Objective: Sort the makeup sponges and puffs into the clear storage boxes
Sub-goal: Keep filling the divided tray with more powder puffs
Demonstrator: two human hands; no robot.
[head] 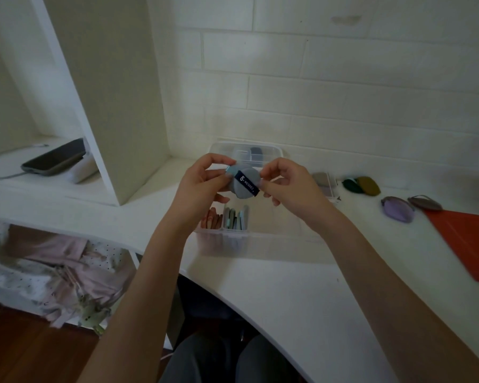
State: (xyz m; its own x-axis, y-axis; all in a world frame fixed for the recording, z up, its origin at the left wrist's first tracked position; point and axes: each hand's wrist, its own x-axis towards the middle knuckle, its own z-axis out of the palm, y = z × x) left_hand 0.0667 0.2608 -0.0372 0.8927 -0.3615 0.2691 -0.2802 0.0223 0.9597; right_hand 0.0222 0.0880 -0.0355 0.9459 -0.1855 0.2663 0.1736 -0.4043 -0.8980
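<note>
Grey-blue round makeup puff (245, 183) with a dark navy printed ribbon band across its face is held in the air between both hands, above the near clear plastic storage box (274, 239) on the white table (274, 294). The left hand (202, 183) grips the puff's left edge, with the fingers curled and the thumb and fingertips closed on the rim. The right hand (286, 179) pinches the right end of the puff at the band, with the remaining fingers curled inward beneath it.

The near box has divided compartments. One compartment holds a row of flat grey and pale blue puffs (237, 218) standing on edge. The compartment to its left holds pinkish puffs (212, 218), partly hidden by the left forearm. A second clear storage box (224, 147) stands behind the hands against the wall and holds a grey-blue item (256, 153) that is too indistinct to identify.

On the table to the right lie a dark green sponge (350, 185) touching an olive sponge (369, 185). Nearer, a lilac puff (398, 213) lies just beside a grey-mauve puff (425, 203). An orange flat sheet (468, 244) lies at the right edge. A dark phone (54, 158) rests tilted on a white stand in the shelf alcove at the left.
</note>
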